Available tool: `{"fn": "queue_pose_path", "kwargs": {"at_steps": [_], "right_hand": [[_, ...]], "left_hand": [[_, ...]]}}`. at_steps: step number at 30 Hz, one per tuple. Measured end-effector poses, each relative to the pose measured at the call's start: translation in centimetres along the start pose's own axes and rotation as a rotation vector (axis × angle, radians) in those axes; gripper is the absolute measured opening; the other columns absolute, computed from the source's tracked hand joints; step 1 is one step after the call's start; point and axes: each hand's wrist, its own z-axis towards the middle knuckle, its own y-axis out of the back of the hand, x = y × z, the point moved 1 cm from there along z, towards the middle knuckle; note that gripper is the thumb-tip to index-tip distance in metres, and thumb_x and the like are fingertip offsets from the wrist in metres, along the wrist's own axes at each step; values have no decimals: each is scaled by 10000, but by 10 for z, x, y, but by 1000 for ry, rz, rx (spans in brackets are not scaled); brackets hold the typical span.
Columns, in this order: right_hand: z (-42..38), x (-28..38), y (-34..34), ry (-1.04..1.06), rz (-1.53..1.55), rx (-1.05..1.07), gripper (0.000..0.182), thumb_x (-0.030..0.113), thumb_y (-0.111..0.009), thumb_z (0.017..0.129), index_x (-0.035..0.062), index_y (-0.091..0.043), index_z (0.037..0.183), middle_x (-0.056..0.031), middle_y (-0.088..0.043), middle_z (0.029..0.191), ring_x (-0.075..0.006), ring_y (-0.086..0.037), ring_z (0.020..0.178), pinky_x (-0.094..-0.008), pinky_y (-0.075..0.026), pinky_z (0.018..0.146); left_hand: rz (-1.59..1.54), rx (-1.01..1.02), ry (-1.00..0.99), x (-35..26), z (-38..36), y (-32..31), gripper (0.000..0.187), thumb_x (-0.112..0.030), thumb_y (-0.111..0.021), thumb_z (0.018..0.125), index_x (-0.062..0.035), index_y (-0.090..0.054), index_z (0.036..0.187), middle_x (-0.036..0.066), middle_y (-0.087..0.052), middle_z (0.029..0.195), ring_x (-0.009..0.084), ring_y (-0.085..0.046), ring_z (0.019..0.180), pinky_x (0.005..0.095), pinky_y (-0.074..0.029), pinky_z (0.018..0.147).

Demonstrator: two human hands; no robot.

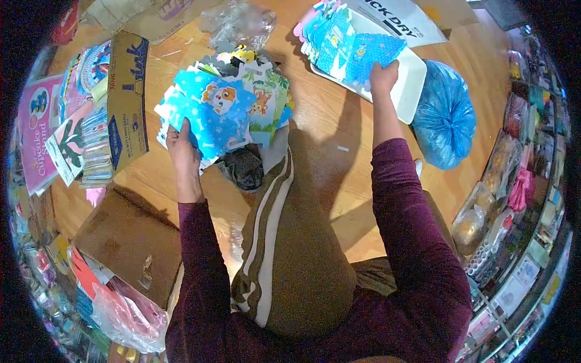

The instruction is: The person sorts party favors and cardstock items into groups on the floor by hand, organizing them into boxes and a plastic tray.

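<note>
My left hand [183,147] is closed on the edge of a blue printed card cutout [204,103] with a cartoon puppy on it. Beneath and beside that cutout spreads a pile of printed cutouts [262,100], one showing a monkey among leaves. Over at the upper right, my right hand [384,78] pinches a blue patterned card cutout [376,53]. More blue cutouts [324,37] lie beside it, on and over the edge of a white plastic tray [410,91]. The fingertips under both cards are hidden.
A knotted blue plastic bag [446,118] sits right of the tray. Cardboard boxes stand at left, one [128,100] beside flat packs and a pink cupcake stand package [41,130]. Clear plastic wrap [239,24] lies at the top. Packed shelves [514,181] line the right side.
</note>
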Motion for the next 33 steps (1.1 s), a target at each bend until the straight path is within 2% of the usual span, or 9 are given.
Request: {"fn": "queue_pose_path", "kwargs": {"at_steps": [5, 10, 16, 20, 23, 25, 29, 30, 33], "right_hand": [[-2, -20, 22, -84, 197, -135, 303, 5, -627, 652, -29, -480, 915, -182, -575, 902, -280, -570, 829, -352, -422, 760], [-21, -25, 55, -25, 267, -214, 424, 20, -632, 651, -62, -485, 1041, -178, -548, 1010, -264, -529, 894, -359, -406, 816], [-53, -25, 85, -127, 579, -218, 353, -93, -557, 705, -81, -466, 1046, -178, -543, 1019, -247, -542, 872, -370, -445, 772], [-64, -10, 100, -209, 826, -103, 363, -88, -517, 731, -69, -429, 1082, -173, -521, 1050, -274, -539, 901, -396, -456, 782], [-85, 37, 104, -255, 856, 164, 381, -13, -547, 736, -46, -434, 1099, -178, -521, 1042, -274, -528, 913, -373, -449, 780], [-97, 54, 92, -283, 797, 302, 404, 59, -564, 750, -27, -428, 1121, -123, -530, 1021, -206, -526, 881, -308, -421, 792], [-116, 105, 66, -206, 862, 735, 423, 69, -539, 783, -33, -408, 1171, -103, -518, 1084, -167, -500, 950, -274, -373, 847], [-117, 111, 59, -163, 867, 760, 406, 100, -515, 804, -31, -413, 1174, -102, -515, 1093, -164, -494, 961, -273, -369, 852], [-121, 123, 48, -183, 869, 797, 397, 185, -461, 849, -28, -422, 1182, -101, -508, 1111, -159, -480, 985, -270, -360, 863]], "left_hand": [[122, -52, -95, 2, 2, -1, 181, -47, -519, 821, -12, -528, 999, 28, -586, 876, 79, -520, 736, 218, -421, 628], [229, -210, -151, -15, -5, -12, 252, -62, -499, 826, 12, -494, 1066, 70, -569, 922, 112, -513, 753, 254, -426, 637], [-203, -144, -202, -34, 5, -7, 146, -56, -493, 839, 4, -555, 957, 59, -593, 894, 121, -549, 743, 252, -440, 662], [-319, -48, -223, -53, 1, -10, 235, -12, -472, 832, -3, -495, 1065, 76, -567, 990, 171, -549, 865, 302, -423, 807], [-333, 108, -398, -65, -5, -23, 167, 29, -507, 804, 6, -547, 964, 84, -580, 957, 152, -549, 842, 280, -428, 778], [-179, 91, -414, -76, -20, -46, 177, 67, -549, 741, -4, -577, 901, 138, -577, 981, 206, -532, 964, 318, -417, 833], [147, 537, -763, -84, -29, -87, 175, 64, -572, 679, -55, -617, 800, 144, -583, 1018, 277, -438, 1103, 389, -331, 925], [403, 623, -921, -82, -33, -97, 178, 65, -570, 665, -68, -626, 769, 142, -584, 1027, 294, -405, 1137, 410, -295, 954], [554, 676, -911, -58, -34, -112, 274, 74, -541, 648, -127, -653, 798, 54, -602, 1024, 286, -392, 1157, 406, -272, 969]]}}
